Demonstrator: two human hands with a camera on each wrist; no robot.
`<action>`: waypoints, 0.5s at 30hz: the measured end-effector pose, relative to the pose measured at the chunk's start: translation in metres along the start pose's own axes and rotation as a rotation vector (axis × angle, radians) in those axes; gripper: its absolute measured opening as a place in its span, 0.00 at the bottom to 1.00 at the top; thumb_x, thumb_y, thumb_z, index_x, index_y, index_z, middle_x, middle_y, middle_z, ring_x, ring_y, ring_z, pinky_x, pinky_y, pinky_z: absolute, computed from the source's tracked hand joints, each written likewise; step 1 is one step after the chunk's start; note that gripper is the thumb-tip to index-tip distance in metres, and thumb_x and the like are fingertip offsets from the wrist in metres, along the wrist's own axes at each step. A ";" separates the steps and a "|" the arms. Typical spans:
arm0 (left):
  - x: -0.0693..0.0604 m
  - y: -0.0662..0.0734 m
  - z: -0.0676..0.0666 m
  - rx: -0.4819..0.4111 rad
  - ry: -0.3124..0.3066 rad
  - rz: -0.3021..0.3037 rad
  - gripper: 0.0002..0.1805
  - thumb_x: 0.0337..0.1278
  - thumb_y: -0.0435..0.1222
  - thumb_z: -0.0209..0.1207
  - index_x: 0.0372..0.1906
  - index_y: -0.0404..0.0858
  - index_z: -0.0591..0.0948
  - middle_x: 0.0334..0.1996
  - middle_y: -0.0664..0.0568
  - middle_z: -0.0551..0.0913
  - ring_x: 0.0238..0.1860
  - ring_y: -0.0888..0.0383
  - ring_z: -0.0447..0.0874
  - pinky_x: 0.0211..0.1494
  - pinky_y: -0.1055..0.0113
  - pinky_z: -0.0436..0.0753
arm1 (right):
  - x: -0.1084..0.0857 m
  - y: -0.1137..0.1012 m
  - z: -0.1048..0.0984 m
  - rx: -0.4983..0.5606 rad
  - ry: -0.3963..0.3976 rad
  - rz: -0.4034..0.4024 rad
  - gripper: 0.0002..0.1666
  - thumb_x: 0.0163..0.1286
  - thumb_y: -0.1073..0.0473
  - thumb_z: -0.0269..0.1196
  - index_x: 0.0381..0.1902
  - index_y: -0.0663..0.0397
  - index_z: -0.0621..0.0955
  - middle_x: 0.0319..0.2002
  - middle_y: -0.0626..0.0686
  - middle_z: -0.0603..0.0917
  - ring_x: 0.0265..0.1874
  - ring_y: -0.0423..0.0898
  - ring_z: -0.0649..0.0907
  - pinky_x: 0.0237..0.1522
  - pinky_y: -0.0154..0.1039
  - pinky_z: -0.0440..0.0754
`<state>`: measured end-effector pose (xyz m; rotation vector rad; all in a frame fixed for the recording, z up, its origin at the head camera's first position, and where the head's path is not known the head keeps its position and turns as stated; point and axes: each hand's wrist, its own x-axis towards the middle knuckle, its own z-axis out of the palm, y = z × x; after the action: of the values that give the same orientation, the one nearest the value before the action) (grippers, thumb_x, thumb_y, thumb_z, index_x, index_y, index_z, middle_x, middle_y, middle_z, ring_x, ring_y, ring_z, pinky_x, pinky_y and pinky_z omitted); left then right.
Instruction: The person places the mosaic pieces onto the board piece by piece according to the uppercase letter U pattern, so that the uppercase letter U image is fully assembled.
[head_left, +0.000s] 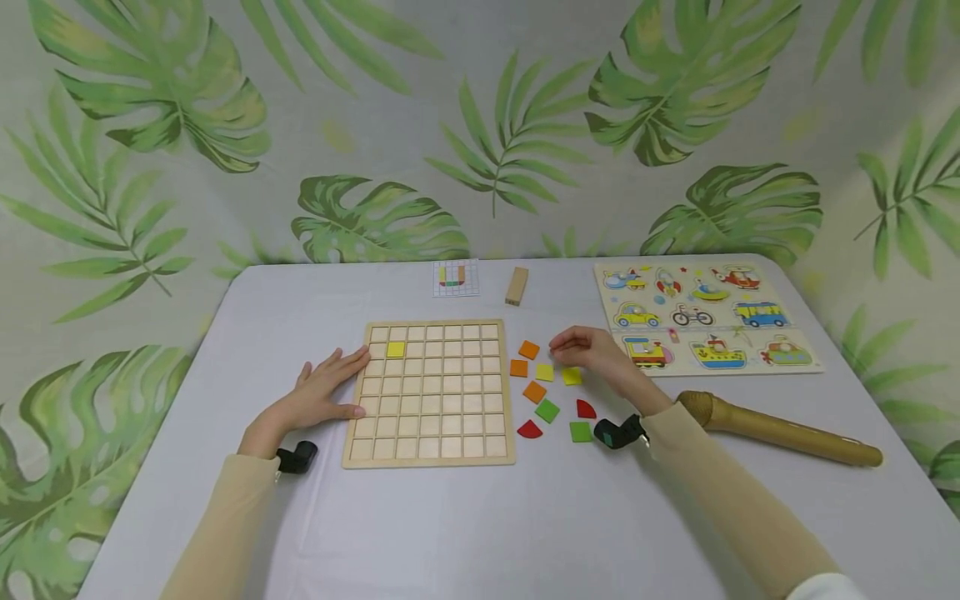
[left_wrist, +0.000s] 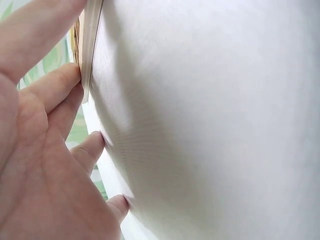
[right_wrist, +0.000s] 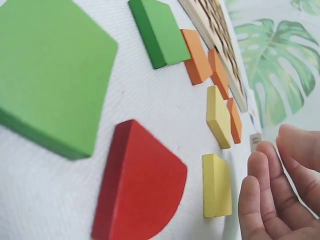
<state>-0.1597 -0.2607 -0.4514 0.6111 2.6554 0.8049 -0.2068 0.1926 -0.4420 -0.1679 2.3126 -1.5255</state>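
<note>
My left hand (head_left: 318, 396) lies at the left edge of the wooden grid board (head_left: 442, 462), its fingers spread and touching the rim. In the left wrist view the fingertips (left_wrist: 72, 75) rest along the board's side. A yellow square tile (head_left: 396, 350) sits in an upper-left cell. To the board's right my right hand (head_left: 597, 357) hovers over loose tiles, fingers relaxed and slightly bent, with nothing visible between them. Below it are two yellow square tiles (right_wrist: 216, 185). Around them lie orange squares (head_left: 535, 392), green squares (head_left: 581, 432) and red quarter-circle pieces (right_wrist: 145, 185).
A pattern card (head_left: 455, 292) and a plain wooden block (head_left: 517, 286) lie behind the board. At the right are a vehicle peg puzzle (head_left: 712, 340) and a brown bamboo-like stick (head_left: 795, 432). A leaf-print cloth (head_left: 375, 125) hangs at the table's back.
</note>
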 end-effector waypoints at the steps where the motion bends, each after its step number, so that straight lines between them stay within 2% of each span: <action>1: 0.000 0.000 0.000 0.000 0.000 0.000 0.50 0.53 0.50 0.66 0.74 0.35 0.54 0.75 0.42 0.48 0.73 0.35 0.34 0.62 0.30 0.28 | 0.000 0.001 0.001 -0.020 -0.003 -0.011 0.14 0.68 0.65 0.60 0.50 0.67 0.77 0.48 0.61 0.81 0.43 0.51 0.79 0.50 0.35 0.75; 6: -0.001 0.001 0.000 -0.001 0.002 0.003 0.50 0.53 0.50 0.66 0.74 0.35 0.54 0.75 0.42 0.48 0.73 0.35 0.35 0.62 0.30 0.28 | 0.001 0.003 0.006 -0.163 -0.019 -0.105 0.11 0.64 0.71 0.61 0.45 0.64 0.80 0.41 0.58 0.82 0.38 0.50 0.79 0.43 0.35 0.77; 9: -0.002 0.001 0.000 -0.004 0.007 0.009 0.49 0.53 0.49 0.66 0.74 0.35 0.55 0.75 0.42 0.49 0.72 0.35 0.35 0.62 0.30 0.28 | 0.001 0.003 0.010 -0.236 -0.026 -0.165 0.11 0.61 0.73 0.62 0.42 0.62 0.81 0.39 0.55 0.83 0.37 0.50 0.78 0.43 0.38 0.77; 15: -0.003 0.004 -0.001 -0.019 0.018 0.016 0.48 0.54 0.49 0.66 0.74 0.34 0.56 0.74 0.40 0.50 0.72 0.34 0.36 0.61 0.30 0.29 | 0.000 0.002 0.017 -0.327 -0.026 -0.193 0.12 0.57 0.72 0.65 0.40 0.60 0.81 0.35 0.52 0.80 0.36 0.49 0.76 0.44 0.43 0.75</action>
<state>-0.1564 -0.2594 -0.4481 0.6247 2.6589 0.8431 -0.2007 0.1789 -0.4500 -0.5051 2.5720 -1.2049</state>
